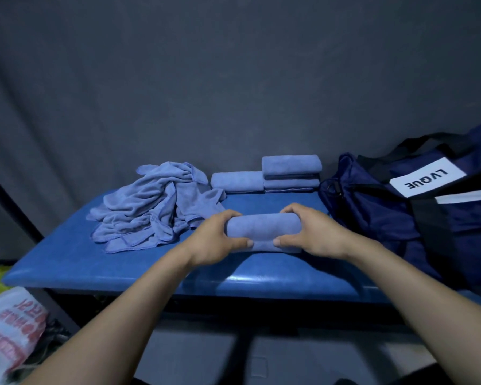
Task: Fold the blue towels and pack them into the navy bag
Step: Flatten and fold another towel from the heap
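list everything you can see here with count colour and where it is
folded towel in hands: 1, light blue, front centre of the table, gripped at both ends
unfolded towels: a heap, count unclear, light blue, left part of the table
single folded towel: 1, light blue, back of the table
stack of folded towels: about 3, light blue, back of the table, right of the single one
bag: 1, navy with black straps and a white label, right end of the table
table: 1, blue padded top
plastic bag: 1, white with red print, lower left, below the table
backdrop: 1, grey cloth, behind the table
left hand: 1, grips the towel's left end
right hand: 1, grips its right end
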